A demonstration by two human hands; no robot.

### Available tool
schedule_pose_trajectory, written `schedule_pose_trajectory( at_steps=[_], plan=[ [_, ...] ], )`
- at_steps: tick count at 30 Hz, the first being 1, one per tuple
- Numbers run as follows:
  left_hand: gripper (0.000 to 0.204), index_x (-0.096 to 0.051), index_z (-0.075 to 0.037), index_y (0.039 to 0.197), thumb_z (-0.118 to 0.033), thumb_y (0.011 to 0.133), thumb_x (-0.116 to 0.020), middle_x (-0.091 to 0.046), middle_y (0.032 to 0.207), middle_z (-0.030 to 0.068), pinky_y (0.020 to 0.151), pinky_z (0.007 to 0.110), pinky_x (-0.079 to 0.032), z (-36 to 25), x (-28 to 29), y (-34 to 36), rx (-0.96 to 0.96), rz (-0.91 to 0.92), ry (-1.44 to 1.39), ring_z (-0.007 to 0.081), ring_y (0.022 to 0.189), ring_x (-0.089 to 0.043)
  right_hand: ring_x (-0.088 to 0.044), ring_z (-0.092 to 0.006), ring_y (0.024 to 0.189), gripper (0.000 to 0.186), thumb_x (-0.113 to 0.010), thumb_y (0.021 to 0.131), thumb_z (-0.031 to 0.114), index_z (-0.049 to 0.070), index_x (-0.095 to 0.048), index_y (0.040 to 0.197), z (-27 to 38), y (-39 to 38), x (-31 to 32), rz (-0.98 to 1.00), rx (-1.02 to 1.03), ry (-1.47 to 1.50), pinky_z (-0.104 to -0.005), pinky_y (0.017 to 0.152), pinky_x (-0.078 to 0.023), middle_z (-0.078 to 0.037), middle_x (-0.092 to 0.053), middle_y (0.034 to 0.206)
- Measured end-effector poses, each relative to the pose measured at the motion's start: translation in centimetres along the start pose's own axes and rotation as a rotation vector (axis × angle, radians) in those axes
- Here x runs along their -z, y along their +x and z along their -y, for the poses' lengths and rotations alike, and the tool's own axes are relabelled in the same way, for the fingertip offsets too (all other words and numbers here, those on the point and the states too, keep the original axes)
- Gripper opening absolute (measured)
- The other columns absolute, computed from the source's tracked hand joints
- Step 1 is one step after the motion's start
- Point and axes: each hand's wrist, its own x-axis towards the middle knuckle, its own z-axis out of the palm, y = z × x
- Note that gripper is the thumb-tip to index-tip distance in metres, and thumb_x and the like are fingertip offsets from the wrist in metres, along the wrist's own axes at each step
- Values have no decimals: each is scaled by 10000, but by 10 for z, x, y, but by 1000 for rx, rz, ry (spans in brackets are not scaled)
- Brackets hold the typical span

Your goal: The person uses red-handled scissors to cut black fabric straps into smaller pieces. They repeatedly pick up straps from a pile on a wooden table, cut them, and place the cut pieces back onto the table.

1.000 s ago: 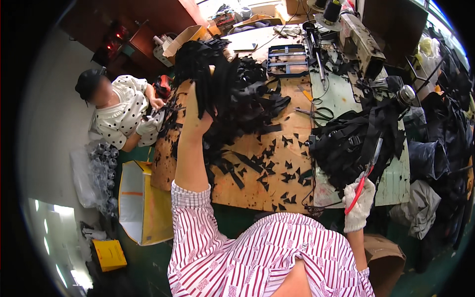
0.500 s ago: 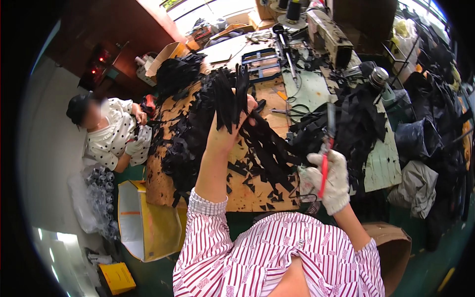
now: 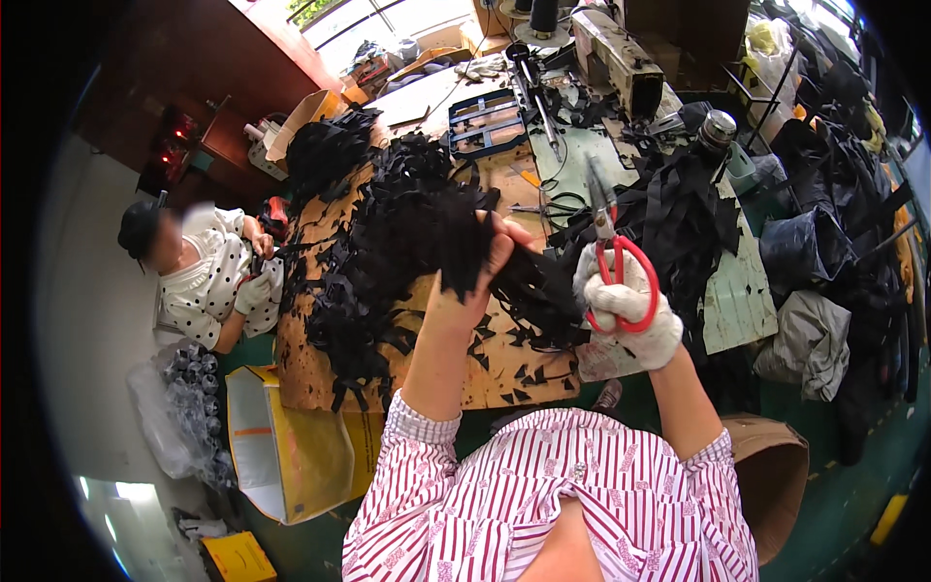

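Note:
A bundle of black fabric strips [image 3: 465,254] is gripped in my bare left hand [image 3: 493,260], its loose ends drooping over the wrist side. More black strips [image 3: 538,291] trail from that hand toward the right. My right hand [image 3: 630,315], in a white knitted glove, is closed around scissors with red handles [image 3: 652,276]. Their blades point away from me and are smeared by motion, apart from the strips. Beyond, a second pair of scissors with dark green handles [image 3: 565,204] lies on the table. A large heap of black strips [image 3: 373,218] spreads left of my left hand.
Another heap of black strips [image 3: 684,199] covers the right of the table [image 3: 533,373]. A blue tray [image 3: 467,150] and a machine [image 3: 621,68] stand at the back. At left sits a co-worker [image 3: 208,281] in spotted clothing. A yellow bag [image 3: 320,466] stands below the table edge.
My right hand has risen slightly and turned the scissors, so both red loops show. My left hand has lowered a little with the bundle. The whole view has shifted slightly.

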Motion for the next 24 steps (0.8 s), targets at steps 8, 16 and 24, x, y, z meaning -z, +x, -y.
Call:
schedule_pose_trajectory(
  at_steps=[8, 16, 24],
  plan=[
    [170, -555, -8, 911, -177, 918, -541, -634, 916, 113, 837, 297, -444, -4, 3, 6, -65, -146, 117, 165, 896, -588, -552, -99, 722, 544, -685, 736, 28, 32, -361, 1173, -20, -24, -19, -266, 141, -269, -219, 630, -468, -97, -588, 970],
    [128, -499, -38, 968, -120, 898, -569, -618, 913, 128, 859, 330, -472, 25, -32, -1, -60, -141, -36, 211, 900, -605, -495, -72, 727, 561, -675, 726, 2, 49, -343, 1175, -81, 5, -18, -367, 334, -416, -220, 630, -461, -28, -505, 940],
    [119, -454, -79, 938, -72, 886, -561, -454, 788, 14, 920, 365, -432, 2, 15, -15, 74, -149, -643, 160, 748, -489, -498, -85, 501, 355, -629, 747, 87, 52, -462, 1058, -19, -31, -4, -152, -142, -235, -222, 457, -411, -16, -528, 736]
  ],
)
